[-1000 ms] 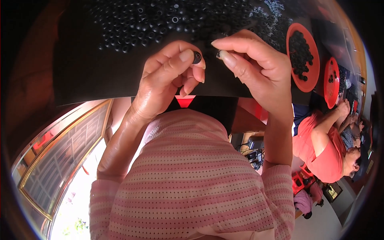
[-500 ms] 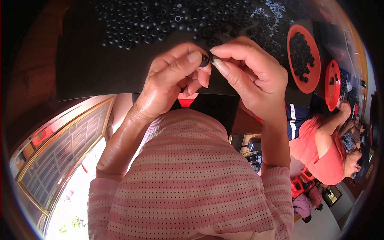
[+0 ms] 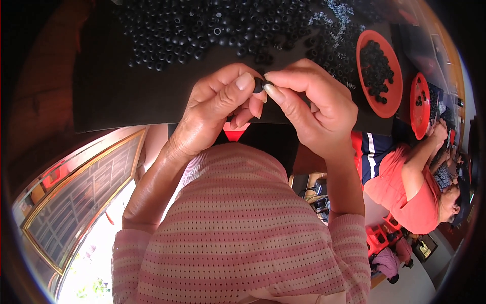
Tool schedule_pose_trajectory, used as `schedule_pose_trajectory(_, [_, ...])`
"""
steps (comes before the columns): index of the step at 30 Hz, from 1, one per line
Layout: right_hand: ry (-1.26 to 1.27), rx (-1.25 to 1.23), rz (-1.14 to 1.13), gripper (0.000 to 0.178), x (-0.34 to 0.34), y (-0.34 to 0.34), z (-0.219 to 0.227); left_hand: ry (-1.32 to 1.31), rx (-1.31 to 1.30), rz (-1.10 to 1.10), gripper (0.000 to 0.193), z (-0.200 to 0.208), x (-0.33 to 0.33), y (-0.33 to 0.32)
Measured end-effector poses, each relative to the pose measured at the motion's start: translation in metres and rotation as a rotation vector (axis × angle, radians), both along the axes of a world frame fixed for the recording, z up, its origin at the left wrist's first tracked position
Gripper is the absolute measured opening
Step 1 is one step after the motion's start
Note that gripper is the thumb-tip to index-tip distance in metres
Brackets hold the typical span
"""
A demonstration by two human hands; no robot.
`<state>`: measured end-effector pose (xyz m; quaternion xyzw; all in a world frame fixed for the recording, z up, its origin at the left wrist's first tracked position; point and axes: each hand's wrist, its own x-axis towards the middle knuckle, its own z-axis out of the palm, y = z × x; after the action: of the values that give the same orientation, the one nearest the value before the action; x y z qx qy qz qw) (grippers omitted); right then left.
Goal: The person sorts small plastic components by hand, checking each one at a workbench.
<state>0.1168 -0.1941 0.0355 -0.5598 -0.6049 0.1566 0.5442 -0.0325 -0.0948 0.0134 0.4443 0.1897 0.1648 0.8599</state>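
Observation:
Between the thumb and fingers of my left hand (image 3: 215,106) is a small round black plastic cap (image 3: 258,85). My right hand (image 3: 324,111) pinches a tiny dark piece (image 3: 269,82) with thumb and forefinger, right up against the cap. Its shape is mostly hidden by the fingertips. Both hands are raised over the near edge of the black table (image 3: 116,101). Beyond them a wide spread of similar black caps (image 3: 187,30) covers the far part of the table, many showing a hollow end.
Small metal springs (image 3: 340,17) lie heaped at the far right. Beside them stands an orange-red oval plate (image 3: 393,99) with black parts in it. A second red plate (image 3: 419,124) holds a few. A co-worker in a coral shirt (image 3: 412,202) sits to the right.
My hands appear slightly lower in the view, with the right one a little further left. The cap and the dark piece are now closer together. Both pinches have stayed closed.

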Motion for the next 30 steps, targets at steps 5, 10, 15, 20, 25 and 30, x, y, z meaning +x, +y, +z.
schedule_pose_trajectory(5, [-0.012, 0.069, -0.025, 0.010, -0.002, 0.002, 0.000, 0.006, 0.042, -0.016, 0.037, -0.001, 0.001, 0.000])
schedule_pose_trajectory(10, [-0.037, 0.124, -0.039, 0.012, -0.007, 0.002, -0.005, 0.042, 0.120, 0.005, 0.040, 0.001, 0.002, -0.002])
schedule_pose_trajectory(15, [-0.103, 0.142, -0.120, 0.013, -0.011, 0.000, -0.006, 0.065, 0.131, 0.013, 0.041, 0.002, 0.004, -0.004])
schedule_pose_trajectory(20, [-0.132, 0.148, -0.160, 0.015, -0.017, -0.003, -0.013, 0.064, 0.149, 0.026, 0.041, -0.003, 0.003, -0.005])
schedule_pose_trajectory(25, [-0.175, 0.118, -0.150, 0.018, -0.017, -0.008, -0.009, 0.068, 0.121, 0.047, 0.041, 0.001, 0.004, -0.008])
schedule_pose_trajectory(30, [-0.078, 0.091, -0.085, 0.017, -0.013, -0.009, -0.009, 0.060, 0.150, -0.018, 0.042, -0.001, 0.000, -0.005])
